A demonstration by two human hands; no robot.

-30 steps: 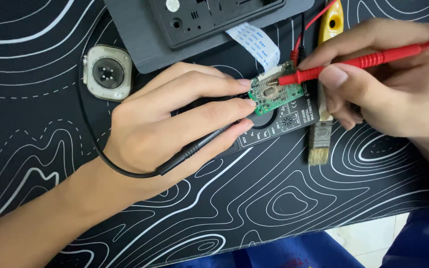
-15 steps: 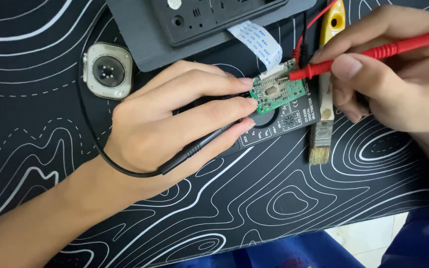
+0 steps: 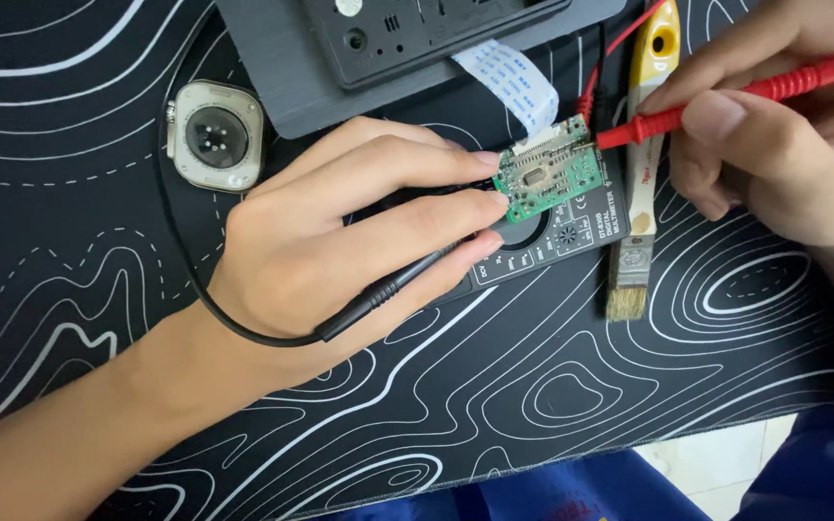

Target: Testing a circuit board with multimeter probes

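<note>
Centrally, left hand lying palm-down on the black mat with white contour lines, fingers closed round a black probe, thin black lead looping away from the heel of the hand toward 9 o'clock and up past the watch body. Fingertips pressed against the left edge of a small green circuit board, pinning it on top of a black multimeter; probe tip hidden under the fingers, so contact with the board cannot be confirmed. White flat ribbon cable running from the board's top edge toward 11 o'clock, up to a dark grey device with a recessed black panel at 12 o'clock.

At 3 o'clock, right hand clamped on a red probe, thumb and fingers pinched round the shaft, metal point at the board's upper right corner, seemingly touching. Red lead rising behind it toward 12 o'clock.

Just right of the multimeter, a small brush with a yellow handle, bristles pointing to 6 o'clock, lying partly beneath the red probe. At 10 o'clock, well apart from the board, a strapless watch body, back side up, sensor ring showing.
</note>
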